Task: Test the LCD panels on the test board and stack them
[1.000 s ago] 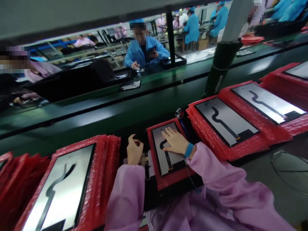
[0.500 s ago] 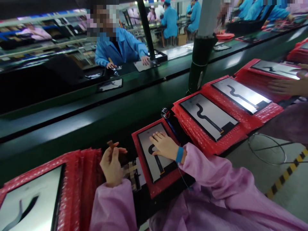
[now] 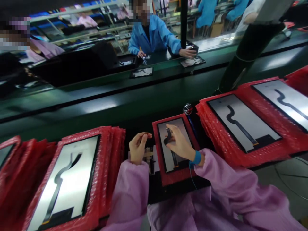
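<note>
My right hand [image 3: 180, 144], with a blue wristband, curls over a display panel [image 3: 180, 123] on a red bubble-wrap bag [image 3: 168, 179]. Its thumb and fingers are round the upper, curved part of the panel's black flex cable [image 3: 166, 140], whose tip stands at the fingertips. To the left of the panel, my left hand [image 3: 138, 148] is closed in a pinch. Whatever is between those fingertips is too small to make out. Beneath and beside this hand lie small dark parts with tan strips [image 3: 149, 157], partly hidden.
Stacked red bags topped with display panels stand at left [image 3: 69, 173] and right [image 3: 243, 125]. A shiny metal knob [image 3: 187, 109] is behind my panel. Beyond runs a green conveyor [image 3: 101, 102]; across it a co-worker in blue [image 3: 154, 35] touches a panel [image 3: 192, 61].
The view has swung left. My right hand has gone from lying flat on the panel to curling round the flex cable. The brown strip in my left fingers no longer shows clearly.
</note>
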The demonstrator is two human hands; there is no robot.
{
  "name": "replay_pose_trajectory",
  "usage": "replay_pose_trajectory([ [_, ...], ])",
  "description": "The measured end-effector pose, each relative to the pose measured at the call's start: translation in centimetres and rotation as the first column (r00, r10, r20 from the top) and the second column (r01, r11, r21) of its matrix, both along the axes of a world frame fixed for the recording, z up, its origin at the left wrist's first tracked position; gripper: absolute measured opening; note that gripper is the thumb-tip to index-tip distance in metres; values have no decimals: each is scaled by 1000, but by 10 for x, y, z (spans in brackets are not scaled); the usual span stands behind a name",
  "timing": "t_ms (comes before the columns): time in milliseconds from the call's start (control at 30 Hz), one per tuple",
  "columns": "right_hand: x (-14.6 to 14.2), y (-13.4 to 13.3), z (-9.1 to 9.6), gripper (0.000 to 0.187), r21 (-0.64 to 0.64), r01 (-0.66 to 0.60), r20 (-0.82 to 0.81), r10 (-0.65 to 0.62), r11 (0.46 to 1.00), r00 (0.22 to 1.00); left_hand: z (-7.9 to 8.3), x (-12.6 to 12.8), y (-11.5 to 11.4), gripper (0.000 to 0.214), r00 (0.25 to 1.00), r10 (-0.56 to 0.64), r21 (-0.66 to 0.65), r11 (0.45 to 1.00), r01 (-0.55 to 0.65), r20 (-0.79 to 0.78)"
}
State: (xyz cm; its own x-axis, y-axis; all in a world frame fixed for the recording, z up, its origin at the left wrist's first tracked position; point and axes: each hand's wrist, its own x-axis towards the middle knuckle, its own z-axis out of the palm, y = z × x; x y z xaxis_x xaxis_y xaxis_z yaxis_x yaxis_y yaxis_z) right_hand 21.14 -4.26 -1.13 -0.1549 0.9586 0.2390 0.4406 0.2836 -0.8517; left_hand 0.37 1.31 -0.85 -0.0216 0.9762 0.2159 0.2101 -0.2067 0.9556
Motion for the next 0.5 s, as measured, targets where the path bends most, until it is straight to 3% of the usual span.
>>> replay_pose_trajectory([
  [100,-5,2,-6,93,-130,-30,-382,-22,991,924,0,-1,0,36,997,-33,39,999,36,-71],
  [200,-9,3,-10,73,-262,-123,-630,-73,957,773,0,-2,-1,31,988,-75,70,994,85,-135],
  [300,-10,6,-15,57,-288,-127,-677,-108,949,728,0,-3,-2,26,966,-104,116,984,134,-235],
  [500,-8,10,-23,56,-295,-148,-616,-69,944,785,3,-2,-1,23,876,-242,164,928,334,-417],
])
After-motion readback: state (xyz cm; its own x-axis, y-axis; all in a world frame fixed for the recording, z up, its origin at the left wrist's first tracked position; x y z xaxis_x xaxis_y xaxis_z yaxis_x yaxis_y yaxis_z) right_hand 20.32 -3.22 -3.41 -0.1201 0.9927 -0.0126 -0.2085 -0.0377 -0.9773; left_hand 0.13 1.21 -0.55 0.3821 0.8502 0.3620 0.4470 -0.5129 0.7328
